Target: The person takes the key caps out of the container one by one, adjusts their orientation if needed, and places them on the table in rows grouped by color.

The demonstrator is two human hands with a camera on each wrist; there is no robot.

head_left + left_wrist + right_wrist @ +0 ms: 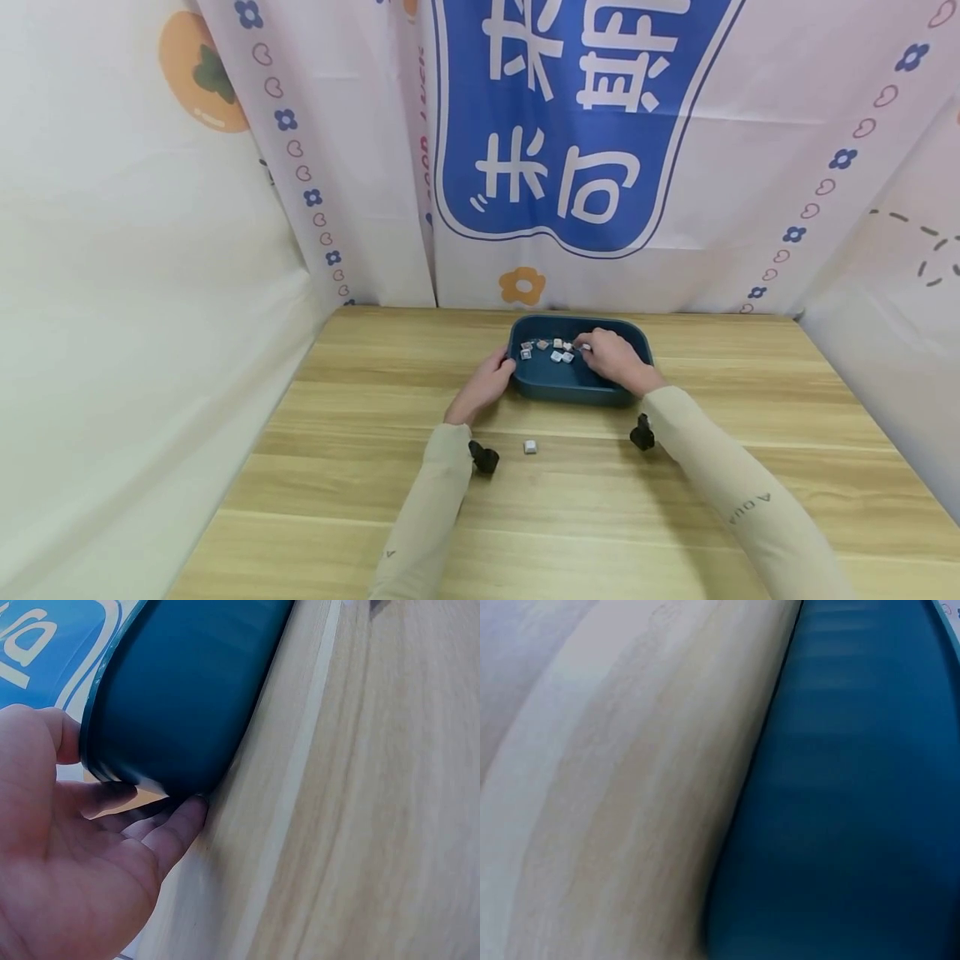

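A dark blue tray [577,392] with a raised rim stands near the back of the table. My left hand [486,385] holds its left end; in the left wrist view the thumb [67,735] is at the rim and the fingers lie against the outer wall. My right hand [613,358] reaches over the front wall into the tray, with a small white keycap [587,347] between its thumb and index finger. Several pale keycaps [557,356] lie in the tray left of this hand. A single white keycap [530,447] sits on the table between the forearms.
The wooden table [360,467] reaches back to a printed cloth [472,275] hanging behind the tray. Pale cloth walls stand at left and right. A black wrist mount [484,458] is on the left sleeve, another [642,432] on the right. The right wrist view shows only tray wall and table.
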